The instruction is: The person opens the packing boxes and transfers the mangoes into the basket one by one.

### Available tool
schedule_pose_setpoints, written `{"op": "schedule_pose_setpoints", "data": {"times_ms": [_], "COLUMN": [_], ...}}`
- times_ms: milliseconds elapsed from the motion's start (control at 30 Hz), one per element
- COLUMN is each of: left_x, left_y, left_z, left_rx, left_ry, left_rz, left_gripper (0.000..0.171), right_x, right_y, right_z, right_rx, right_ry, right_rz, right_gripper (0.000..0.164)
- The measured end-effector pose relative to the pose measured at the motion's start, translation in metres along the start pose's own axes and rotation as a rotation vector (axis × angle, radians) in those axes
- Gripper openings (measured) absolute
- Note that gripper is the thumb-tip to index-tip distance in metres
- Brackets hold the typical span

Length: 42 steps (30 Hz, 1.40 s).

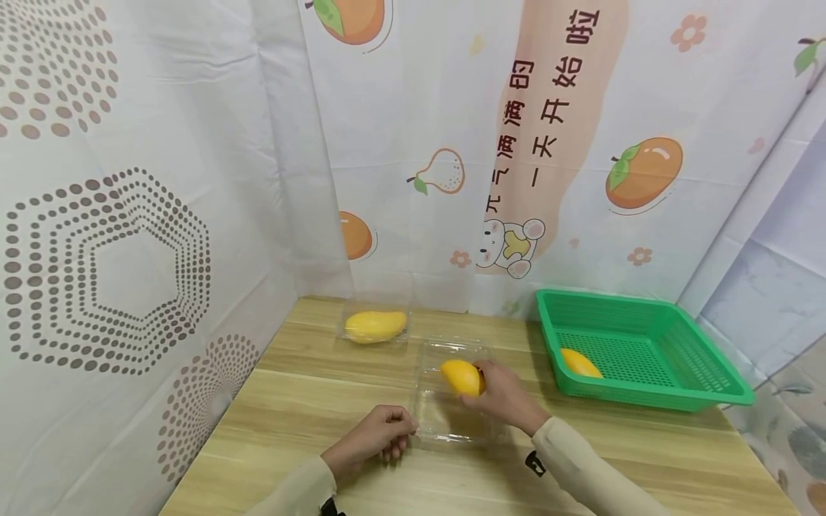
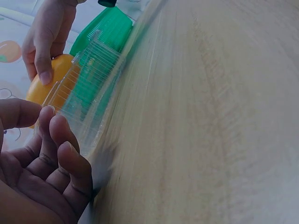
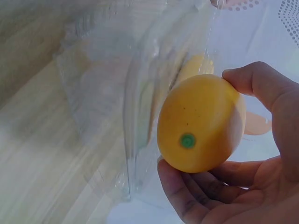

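Note:
My right hand holds a yellow-orange mango over an open clear plastic box. In the right wrist view, thumb and fingers grip the mango from its sides, and its green stem spot faces the camera. At the box's near left corner is my left hand. The left wrist view shows that hand's thumb and forefinger pinching the box's rim, while the other fingers curl loosely.
A second clear box with a yellow mango inside stands at the back left. On the right is a green plastic basket with one mango in it. Printed curtains hang behind and beside the wooden table.

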<state>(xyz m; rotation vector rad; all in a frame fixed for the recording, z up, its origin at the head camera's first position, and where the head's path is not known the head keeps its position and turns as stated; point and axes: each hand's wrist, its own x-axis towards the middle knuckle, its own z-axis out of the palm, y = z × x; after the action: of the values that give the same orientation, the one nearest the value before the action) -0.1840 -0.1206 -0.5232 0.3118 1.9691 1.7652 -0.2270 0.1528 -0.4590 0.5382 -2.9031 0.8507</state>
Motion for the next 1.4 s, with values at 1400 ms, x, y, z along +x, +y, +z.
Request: {"op": "schedule_pose_setpoints", "data": {"times_ms": [1400], "left_x": [0.000], "left_y": [-0.003], "left_z": [0.000], "left_rx": [-0.026], "left_ry": [-0.004], "left_rz": [-0.002], "left_gripper": [0.028], "right_x": [0.007], "right_y": [0.037], "right_z": [-0.061], "right_rx": [-0.057], "right_ry": [0.061], "right_rz": [0.073], "right_gripper": [0.063]}}
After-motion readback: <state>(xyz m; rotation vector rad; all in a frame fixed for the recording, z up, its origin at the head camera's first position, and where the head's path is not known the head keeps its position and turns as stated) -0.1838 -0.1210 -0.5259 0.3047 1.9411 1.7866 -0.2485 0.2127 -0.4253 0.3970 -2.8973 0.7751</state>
